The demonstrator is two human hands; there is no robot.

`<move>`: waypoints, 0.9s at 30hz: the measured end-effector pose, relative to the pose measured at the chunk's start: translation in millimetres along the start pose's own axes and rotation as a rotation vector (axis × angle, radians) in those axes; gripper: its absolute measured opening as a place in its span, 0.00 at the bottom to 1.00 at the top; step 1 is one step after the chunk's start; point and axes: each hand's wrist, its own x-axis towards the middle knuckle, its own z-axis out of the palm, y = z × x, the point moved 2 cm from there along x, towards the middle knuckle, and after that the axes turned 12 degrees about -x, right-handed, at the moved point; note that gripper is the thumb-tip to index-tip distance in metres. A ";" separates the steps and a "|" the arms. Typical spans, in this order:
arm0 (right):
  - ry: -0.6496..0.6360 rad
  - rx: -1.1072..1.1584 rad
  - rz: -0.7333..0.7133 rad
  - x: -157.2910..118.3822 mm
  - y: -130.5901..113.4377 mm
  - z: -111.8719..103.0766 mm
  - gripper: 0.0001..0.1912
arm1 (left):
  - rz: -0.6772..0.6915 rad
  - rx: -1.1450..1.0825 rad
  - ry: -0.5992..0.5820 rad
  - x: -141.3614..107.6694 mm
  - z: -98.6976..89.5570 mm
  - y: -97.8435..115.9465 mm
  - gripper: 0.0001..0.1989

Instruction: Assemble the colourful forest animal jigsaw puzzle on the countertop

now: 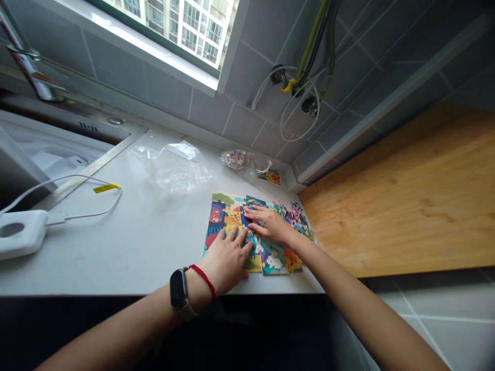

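A colourful jigsaw puzzle [217, 212] with animal pictures lies near the counter's front edge. My left hand [228, 256], with a dark watch [178, 288] and a red cord [203, 278] at the wrist, rests palm down on its lower part, fingers spread. From the right, my right hand [269, 224] reaches over the upper middle, its fingers stretched out and touching the pieces. Both hands cover part of the picture. A heap of loose puzzle pieces [296, 212] lies just beyond my right hand, at the puzzle's right side.
Behind the puzzle lie a crumpled clear plastic bag [176, 167], a smaller clear bag [237, 159] and a small picture card [271, 176]. A white device [23, 234] with a cable and a sink [96, 131] are at left. A wooden board [406, 201] borders the right.
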 end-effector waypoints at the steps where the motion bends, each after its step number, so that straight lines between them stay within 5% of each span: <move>1: 0.010 -0.004 0.005 -2.1 -0.4 0.1 0.21 | -0.002 0.003 0.000 -0.3 -0.5 -0.4 0.37; 14: -0.027 0.016 -0.031 -11.0 13.9 -6.1 0.31 | -0.002 0.029 0.056 -0.4 4.2 -10.0 0.33; 27: 0.063 -0.242 -0.258 -20.1 5.7 -2.8 0.21 | -0.028 0.047 0.019 2.3 2.8 -11.3 0.32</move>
